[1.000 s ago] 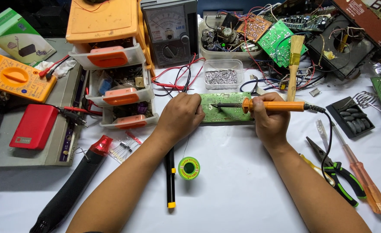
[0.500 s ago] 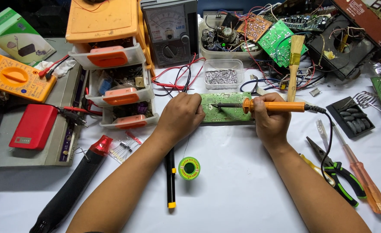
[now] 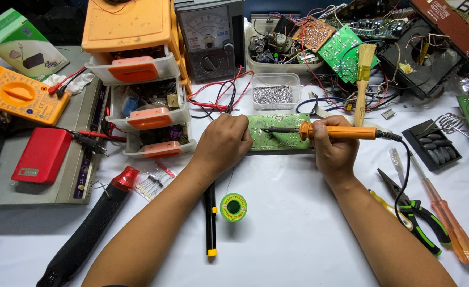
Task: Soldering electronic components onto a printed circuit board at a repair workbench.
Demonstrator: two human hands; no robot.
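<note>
We log the right hand [image 3: 334, 151], closed around the orange plastic handle of a soldering iron [image 3: 319, 131], whose dark metal tip rests on the flat green rectangular circuit board [image 3: 277, 139] just left of that hand. The left hand [image 3: 225, 142] lies curled at the board's left end, covering that edge; we cannot tell whether its fingers pinch anything, though a thin strand seems to trail from under it toward the small round green spool of solder wire [image 3: 233, 207] below. The iron's black cord runs off behind the right hand. A slim black rod with a yellow tip [image 3: 210, 220] sits partly under the left forearm. Beyond the hands, a clear plastic tub of grey metal bits [image 3: 273, 94]. Right of the right hand, green-handled pliers [image 3: 415, 215] lie on the white surface [image 3: 298, 239].
</note>
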